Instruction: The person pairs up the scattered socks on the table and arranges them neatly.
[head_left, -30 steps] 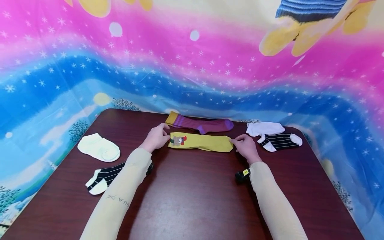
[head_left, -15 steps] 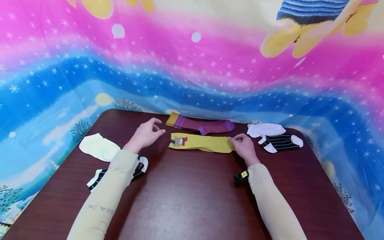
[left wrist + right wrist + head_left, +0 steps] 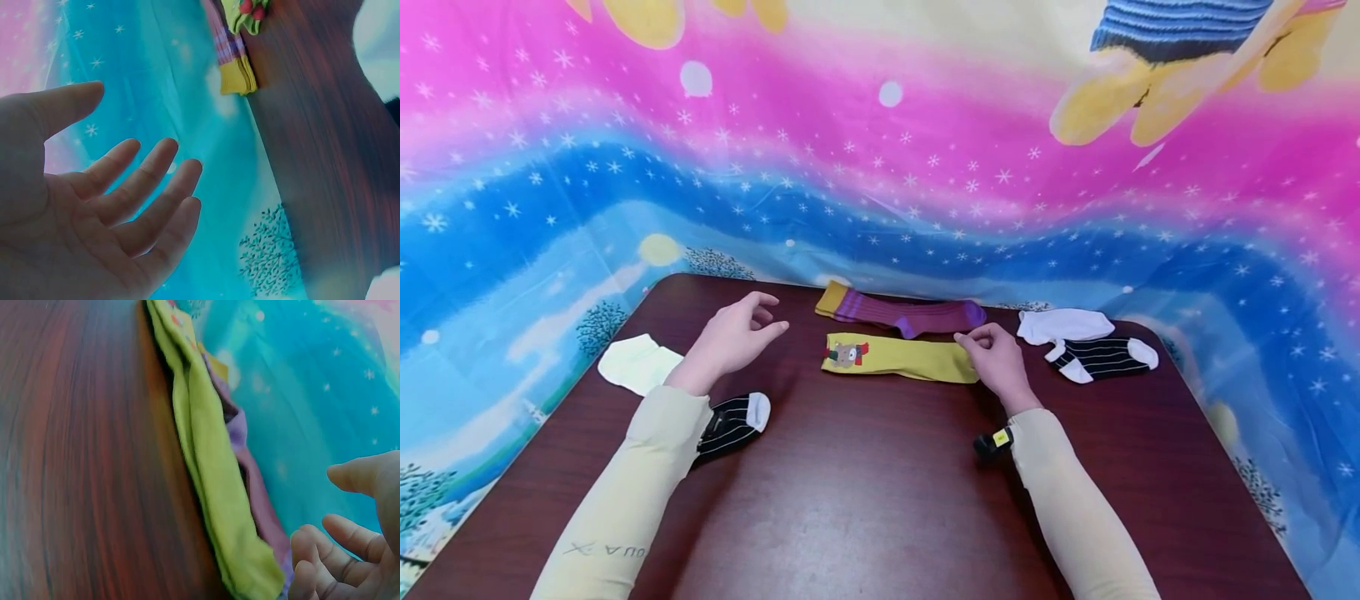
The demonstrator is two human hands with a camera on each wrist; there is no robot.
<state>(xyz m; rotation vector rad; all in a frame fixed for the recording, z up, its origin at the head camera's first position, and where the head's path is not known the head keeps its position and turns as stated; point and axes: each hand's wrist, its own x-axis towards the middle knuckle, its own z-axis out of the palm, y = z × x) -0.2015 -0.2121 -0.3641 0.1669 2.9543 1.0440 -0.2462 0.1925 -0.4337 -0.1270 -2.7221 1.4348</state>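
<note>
A yellow-green sock (image 3: 902,358) with a bear print lies flat across the table, its print end to the left. Behind it lies a purple sock (image 3: 917,315) with a mustard cuff. My left hand (image 3: 730,337) is raised left of both, fingers spread and holding nothing, as the left wrist view also shows. My right hand (image 3: 997,362) hovers over the right end of the yellow-green sock (image 3: 215,469). In the right wrist view its thumb and fingers stand apart with nothing between them.
A white sock (image 3: 638,363) and a black striped sock (image 3: 733,423) lie at the left, partly under my left arm. At the right are another white sock (image 3: 1063,325) and another black striped sock (image 3: 1105,357). A patterned cloth (image 3: 850,167) hangs behind the table (image 3: 865,492).
My left hand has left the yellow-green sock's print end and moved left. My right hand has come off its other end and shifted slightly left. The socks lie as before.
</note>
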